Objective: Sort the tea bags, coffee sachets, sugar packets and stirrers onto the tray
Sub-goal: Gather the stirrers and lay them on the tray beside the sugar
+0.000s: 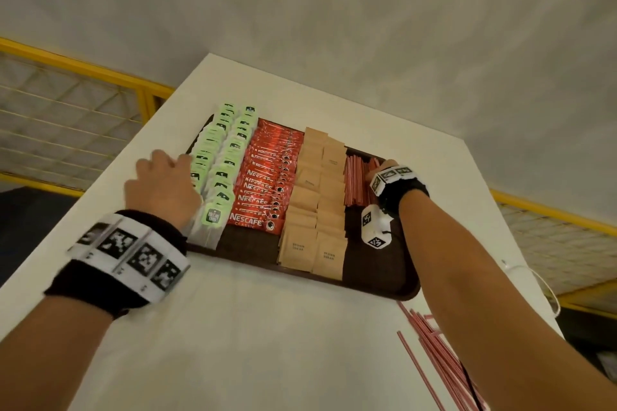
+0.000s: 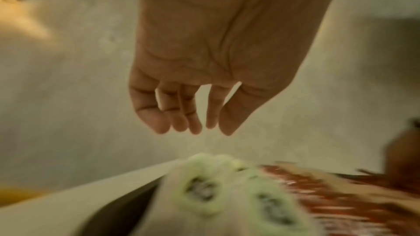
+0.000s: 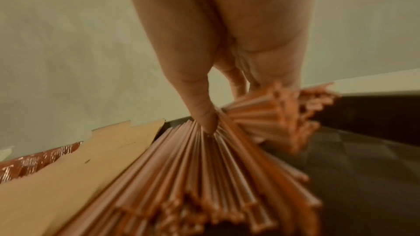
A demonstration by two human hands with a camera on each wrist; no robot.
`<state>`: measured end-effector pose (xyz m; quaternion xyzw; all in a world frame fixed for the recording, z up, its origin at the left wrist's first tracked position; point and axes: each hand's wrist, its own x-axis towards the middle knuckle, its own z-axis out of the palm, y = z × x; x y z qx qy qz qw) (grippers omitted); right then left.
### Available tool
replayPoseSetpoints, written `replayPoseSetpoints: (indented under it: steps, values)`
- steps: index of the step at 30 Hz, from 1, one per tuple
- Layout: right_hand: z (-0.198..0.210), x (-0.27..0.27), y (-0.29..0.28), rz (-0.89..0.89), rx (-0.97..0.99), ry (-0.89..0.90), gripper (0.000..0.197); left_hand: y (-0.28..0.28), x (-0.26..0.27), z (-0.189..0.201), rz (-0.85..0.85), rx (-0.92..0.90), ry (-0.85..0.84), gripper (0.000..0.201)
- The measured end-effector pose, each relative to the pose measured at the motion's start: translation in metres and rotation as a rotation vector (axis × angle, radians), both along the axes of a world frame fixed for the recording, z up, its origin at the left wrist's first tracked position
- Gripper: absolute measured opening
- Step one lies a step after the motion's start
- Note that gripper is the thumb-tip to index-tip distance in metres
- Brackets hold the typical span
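Observation:
A dark brown tray (image 1: 377, 277) holds side-by-side rows of green tea bags (image 1: 227, 157), red coffee sachets (image 1: 267, 183), brown sugar packets (image 1: 317, 197) and red stirrers (image 1: 355, 180). My left hand (image 1: 167, 170) hovers at the tray's left rim beside the tea bags. In the left wrist view the left hand (image 2: 195, 130) hangs relaxed and empty above the tea bags (image 2: 204, 186). My right hand (image 1: 380, 168) is at the far end of the stirrer row. In the right wrist view the right hand (image 3: 225, 107) pinches a bundle of stirrers (image 3: 204, 168), beside the sugar packets (image 3: 79, 168).
Several loose stirrers (image 1: 440, 354) lie on the white table (image 1: 250, 327) near its front right edge. A white cable (image 1: 547, 290) hangs off the right side. Yellow mesh railings (image 1: 83, 103) flank the table, with grey floor beyond.

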<state>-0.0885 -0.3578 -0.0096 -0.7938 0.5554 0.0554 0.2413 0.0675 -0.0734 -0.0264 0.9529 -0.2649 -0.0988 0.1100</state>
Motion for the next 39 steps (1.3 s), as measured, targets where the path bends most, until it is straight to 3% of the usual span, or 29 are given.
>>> replayPoseSetpoints:
  steps: [2, 4, 6, 7, 13, 16, 19, 23, 25, 27, 29, 32, 35, 39]
  values:
    - [0.006, -0.004, 0.005, 0.041, -0.031, 0.051, 0.034, -0.015, -0.042, 0.012, -0.287, -0.102, -0.212, 0.044]
    - [0.007, -0.009, 0.006, 0.053, -0.081, 0.085, 0.029, -0.032, -0.090, 0.014, -0.664, -0.208, -0.296, 0.041]
    - [0.010, -0.013, 0.010, 0.033, -0.091, 0.074, 0.027, -0.048, -0.136, 0.005, -0.961, -0.140, -0.215, 0.040]
    - [0.008, -0.015, 0.009, 0.022, -0.098, 0.053, 0.028, -0.055, -0.154, -0.001, -1.016, -0.085, -0.165, 0.040]
    - [0.008, -0.016, 0.001, -0.095, 0.068, -0.096, 0.041, -0.074, -0.186, -0.012, -1.072, 0.100, -0.114, 0.030]
    - [0.003, -0.025, -0.002, 0.038, -0.043, 0.045, 0.033, -0.077, -0.188, -0.013, -1.086, 0.134, -0.108, 0.027]
    - [-0.002, -0.032, -0.003, 0.029, -0.065, -0.020, 0.024, -0.078, -0.188, -0.002, -1.052, 0.087, -0.154, 0.017]
    - [-0.017, -0.035, -0.022, 0.088, -0.106, -0.004, 0.008, -0.079, -0.189, -0.012, -1.098, 0.147, -0.114, 0.029]
    - [-0.016, -0.037, -0.025, 0.096, -0.129, -0.048, 0.016, -0.080, -0.189, -0.011, -1.090, 0.154, -0.136, 0.029]
    - [-0.006, -0.034, -0.017, -0.005, -0.043, -0.125, 0.026, -0.081, -0.190, -0.010, -1.067, 0.150, -0.116, 0.029]
    - [0.002, -0.034, -0.002, -0.022, 0.144, -0.176, 0.023, -0.081, -0.191, -0.011, -1.049, 0.147, -0.121, 0.029]
    - [0.007, -0.032, 0.024, 0.122, 0.369, -0.048, 0.018, -0.082, -0.193, -0.010, -1.029, 0.146, -0.117, 0.030]
    - [-0.002, -0.027, 0.034, 0.228, 0.342, 0.030, 0.025, -0.084, -0.194, -0.010, -1.020, 0.184, -0.115, 0.031]
    - [-0.007, -0.024, 0.031, 0.244, 0.256, -0.035, 0.025, -0.083, -0.196, -0.010, -1.021, 0.209, -0.101, 0.032]
